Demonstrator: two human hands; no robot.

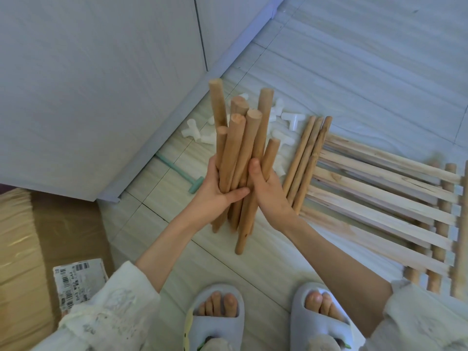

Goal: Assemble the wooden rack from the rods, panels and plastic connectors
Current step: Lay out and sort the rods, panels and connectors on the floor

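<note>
A bundle of several short wooden rods [240, 153] stands nearly upright above the floor, gripped from both sides. My left hand [219, 193] wraps its fingers and thumb round the bundle's left side. My right hand [266, 188] grips the right side, thumb across the front. White plastic connectors [293, 120] lie scattered on the floor behind the bundle. Three thinner long rods [306, 158] lie side by side to the right. Slatted wooden panels [379, 198] are stacked flat on the floor further right.
A pale green plastic mallet [182, 174] lies on the floor by the wall's skirting. A cardboard box [38, 249] with a shipping label sits at the lower left. My feet in grey slippers [217, 315] stand at the bottom.
</note>
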